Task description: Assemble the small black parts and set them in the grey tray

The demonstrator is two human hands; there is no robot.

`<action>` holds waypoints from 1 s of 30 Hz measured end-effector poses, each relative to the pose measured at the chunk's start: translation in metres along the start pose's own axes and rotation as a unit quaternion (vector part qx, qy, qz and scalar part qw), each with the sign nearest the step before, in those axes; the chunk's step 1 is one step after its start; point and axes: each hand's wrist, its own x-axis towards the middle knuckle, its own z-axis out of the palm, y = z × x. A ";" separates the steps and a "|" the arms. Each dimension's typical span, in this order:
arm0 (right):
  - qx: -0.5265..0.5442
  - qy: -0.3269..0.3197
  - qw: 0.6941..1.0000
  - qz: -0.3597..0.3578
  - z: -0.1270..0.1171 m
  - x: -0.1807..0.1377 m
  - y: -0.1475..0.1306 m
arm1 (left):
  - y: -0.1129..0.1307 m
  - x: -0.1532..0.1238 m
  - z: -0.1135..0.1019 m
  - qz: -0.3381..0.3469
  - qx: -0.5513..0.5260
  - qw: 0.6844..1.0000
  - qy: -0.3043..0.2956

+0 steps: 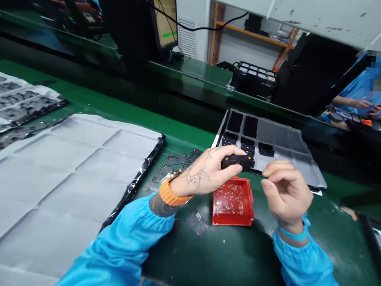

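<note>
My left hand (206, 170) grips a small black rectangular part (235, 161) with tiny yellow spots, thumb in front and fingers behind. Just to its right, my right hand (288, 194) is closed, thumb and fingertips drawn together; whatever they may hold is too small to make out. Below and between the hands sits a red tray (249, 212) with many tiny pale pieces scattered inside. Flat, dark cut-out plates (176, 159) lie behind my left wrist. A thin, see-through grey piece (198, 224) rests on the green table left of the tray.
Beyond the hands, a white-lined tray (296, 159) carries rows of black parts (250, 126). At left lies a large white divided sheet (62, 194) with a black edge; another tray (24, 97) of dark plates is behind it. A co-worker's hands (362, 103) show far right.
</note>
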 end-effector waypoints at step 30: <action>0.250 0.050 0.879 0.402 0.019 -0.010 0.008 | -0.009 -0.003 0.038 -0.107 -0.232 0.965 0.054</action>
